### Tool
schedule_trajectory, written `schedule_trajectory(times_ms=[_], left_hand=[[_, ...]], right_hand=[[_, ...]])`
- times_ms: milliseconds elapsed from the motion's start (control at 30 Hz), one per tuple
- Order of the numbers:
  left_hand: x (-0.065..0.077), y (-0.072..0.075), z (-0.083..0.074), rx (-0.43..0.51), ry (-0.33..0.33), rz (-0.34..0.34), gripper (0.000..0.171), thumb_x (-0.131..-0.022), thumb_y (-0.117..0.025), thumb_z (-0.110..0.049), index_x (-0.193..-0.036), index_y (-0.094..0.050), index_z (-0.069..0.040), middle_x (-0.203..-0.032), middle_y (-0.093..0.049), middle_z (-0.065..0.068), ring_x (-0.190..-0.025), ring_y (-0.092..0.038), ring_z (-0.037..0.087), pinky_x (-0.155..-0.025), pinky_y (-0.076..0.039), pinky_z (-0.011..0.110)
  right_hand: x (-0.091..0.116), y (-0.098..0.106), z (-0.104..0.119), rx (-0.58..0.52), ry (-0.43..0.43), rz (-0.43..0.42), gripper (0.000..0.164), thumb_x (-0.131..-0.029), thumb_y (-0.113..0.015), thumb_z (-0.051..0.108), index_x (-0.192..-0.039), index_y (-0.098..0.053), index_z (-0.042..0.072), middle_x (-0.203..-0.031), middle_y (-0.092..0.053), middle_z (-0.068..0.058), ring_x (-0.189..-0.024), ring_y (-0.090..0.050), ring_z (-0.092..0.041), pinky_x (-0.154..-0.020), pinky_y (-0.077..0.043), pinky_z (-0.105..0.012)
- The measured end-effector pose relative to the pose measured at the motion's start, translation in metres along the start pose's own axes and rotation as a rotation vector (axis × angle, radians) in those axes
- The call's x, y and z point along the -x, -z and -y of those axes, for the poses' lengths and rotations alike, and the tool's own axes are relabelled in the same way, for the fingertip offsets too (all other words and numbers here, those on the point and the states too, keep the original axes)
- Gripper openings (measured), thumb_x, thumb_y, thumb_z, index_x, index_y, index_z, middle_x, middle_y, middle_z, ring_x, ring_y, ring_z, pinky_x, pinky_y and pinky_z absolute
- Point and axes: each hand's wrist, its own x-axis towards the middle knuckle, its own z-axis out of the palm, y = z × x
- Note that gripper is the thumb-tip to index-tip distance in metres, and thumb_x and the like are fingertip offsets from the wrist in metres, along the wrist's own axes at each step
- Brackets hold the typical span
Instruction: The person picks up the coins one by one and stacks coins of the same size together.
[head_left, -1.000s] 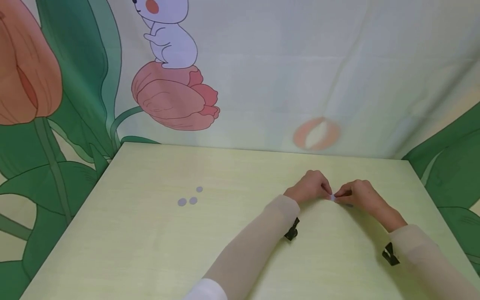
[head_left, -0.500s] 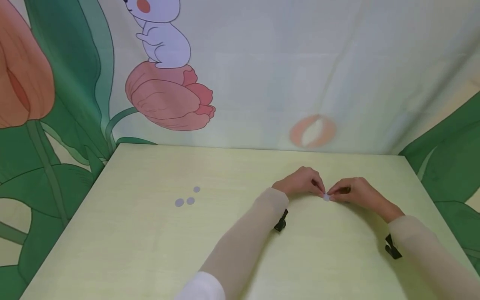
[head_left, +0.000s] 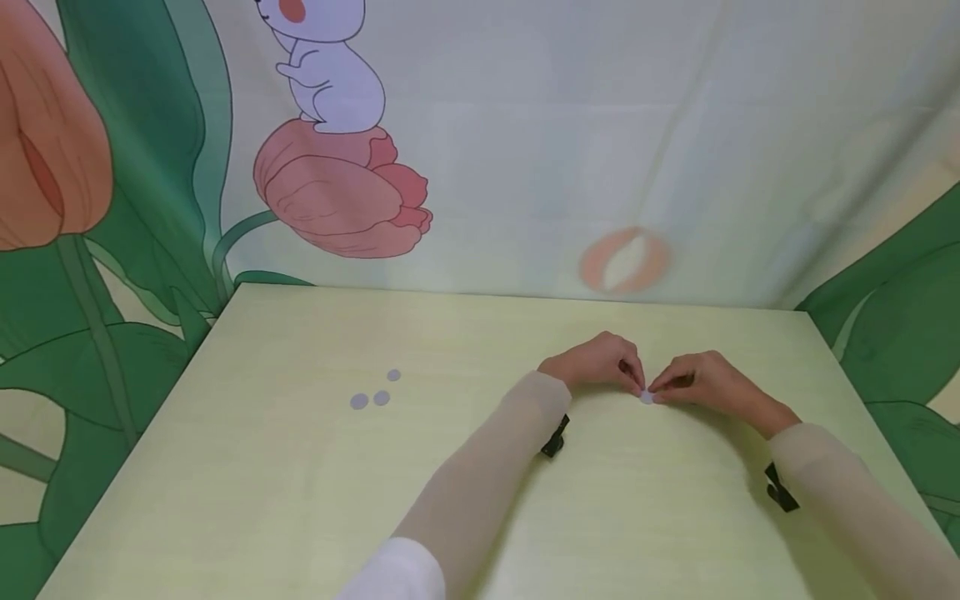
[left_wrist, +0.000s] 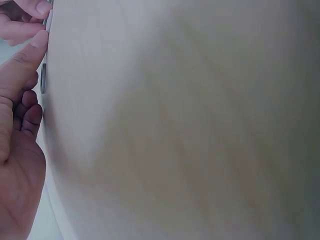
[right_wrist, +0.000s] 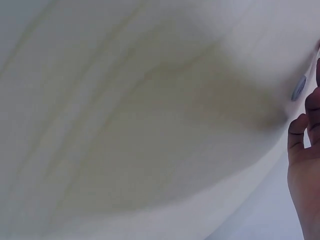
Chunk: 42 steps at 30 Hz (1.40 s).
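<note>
Showing: one pale disc [head_left: 647,398], small, thin and round, located over the right-hand part of a table [head_left: 225,500], between two bare hands. Left hand [head_left: 600,361]: thumb and finger pinching the disc at its left rim. Right hand [head_left: 708,382]: pinching from the opposite side, fingertips close to those of its partner. The double hold at the rim probably steadies so slight a piece and leaves its middle uncovered; whether its lower edge touches the tabletop cannot be told. Three loose discs [head_left: 382,398]: lying flat as a close group, well apart from the hands, perhaps set there to be out of their way. Grey disc [left_wrist: 43,78]: near the left fingers in the left wrist view; a rimmed disc [right_wrist: 298,88] appears beside the right fingers in the other wrist view, one piece or two uncertain. Edges: the table's far edge runs beyond the hands with a printed backdrop [head_left: 487,167] rising behind it, limiting forward reach; the right edge slopes past the right forearm. Room: widest leftward, toward the group, and nearward between the sleeves [head_left: 480,475].
</note>
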Motion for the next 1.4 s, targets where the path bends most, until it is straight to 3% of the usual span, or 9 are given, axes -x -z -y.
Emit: schedule_trajectory(times_ms=[300, 467, 700, 967, 1400], left_hand=[[0.015, 0.006, 0.007, -0.001, -0.004, 0.017, 0.012, -0.086, -0.082, -0.018, -0.097, -0.083, -0.013, -0.091, -0.069, -0.005, -0.084, -0.061, 0.003, -0.078, -0.048, 0.013], [0.024, 0.009, 0.014, 0.031, 0.005, 0.018, 0.010, -0.086, -0.082, -0.018, -0.095, -0.083, -0.013, -0.091, -0.070, -0.006, -0.085, -0.063, 0.003, -0.079, -0.049, 0.014], [0.035, 0.013, 0.016, 0.009, -0.007, 0.022, 0.008, -0.087, -0.082, -0.018, -0.093, -0.083, -0.014, -0.089, -0.069, -0.005, -0.084, -0.062, 0.004, -0.078, -0.049, 0.015], [0.052, 0.017, 0.014, -0.024, 0.047, 0.008, 0.013, -0.086, -0.082, -0.019, -0.098, -0.083, -0.014, -0.091, -0.071, -0.006, -0.082, -0.063, 0.002, -0.076, -0.049, 0.015], [0.068, 0.015, 0.011, -0.007, 0.107, -0.072, 0.011, -0.087, -0.082, -0.018, -0.095, -0.083, -0.011, -0.091, -0.074, -0.005, -0.076, -0.060, 0.001, -0.072, -0.046, 0.015]], right_hand=[[-0.016, -0.007, 0.006, 0.050, 0.111, 0.038, 0.015, -0.082, -0.086, 0.017, -0.095, -0.082, 0.022, -0.085, -0.071, 0.018, -0.072, -0.062, 0.000, -0.065, -0.050, -0.020], [-0.024, -0.011, 0.016, 0.032, 0.150, 0.058, 0.014, -0.083, -0.085, 0.015, -0.096, -0.082, 0.018, -0.087, -0.073, 0.013, -0.075, -0.066, -0.001, -0.069, -0.054, -0.021], [-0.031, -0.018, 0.022, -0.015, 0.098, 0.093, 0.013, -0.083, -0.085, 0.019, -0.096, -0.082, 0.020, -0.088, -0.072, 0.014, -0.076, -0.066, -0.002, -0.071, -0.054, -0.022], [-0.038, -0.025, 0.029, -0.016, 0.088, 0.062, 0.011, -0.083, -0.085, 0.018, -0.094, -0.083, 0.020, -0.087, -0.073, 0.013, -0.078, -0.067, -0.002, -0.069, -0.054, -0.022], [-0.041, -0.037, 0.042, -0.007, 0.014, 0.015, 0.008, -0.085, -0.083, 0.009, -0.090, -0.082, 0.015, -0.088, -0.075, 0.007, -0.082, -0.068, -0.005, -0.071, -0.053, -0.021]])
